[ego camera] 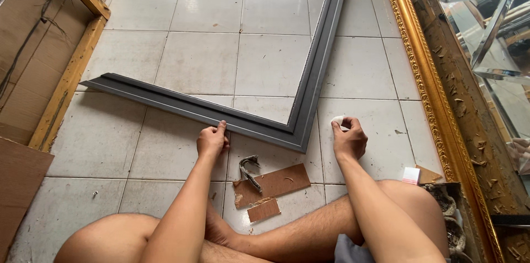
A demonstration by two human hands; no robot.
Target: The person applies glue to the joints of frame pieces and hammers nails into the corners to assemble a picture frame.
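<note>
Left hand (212, 140), curled empty, presses the grey frame (259, 123) corner's outer edge; right hand (349, 139) pinches a white wad (337, 121) above bare floor tiles (165, 152).

Floor (193, 59): pale square tiles with dark grout lines, speckled with dirt and small chips.
Grey frame (309, 83): lies flat on the tiles, two long rails meeting at a mitred corner near the middle; one rail runs left, the other up to the top edge.
Gold frame (436, 108): ornate, lies along the right side of the floor, well apart from the grey corner.
Board (276, 181): brown piece flat on the tiles, just below the grey corner.
Small board (263, 209): brown scrap just beside the larger one.
Metal tool (249, 170): curved, dark, resting partly on the board's left end.
Wooden bar (66, 83): lies along the left edge.
</note>
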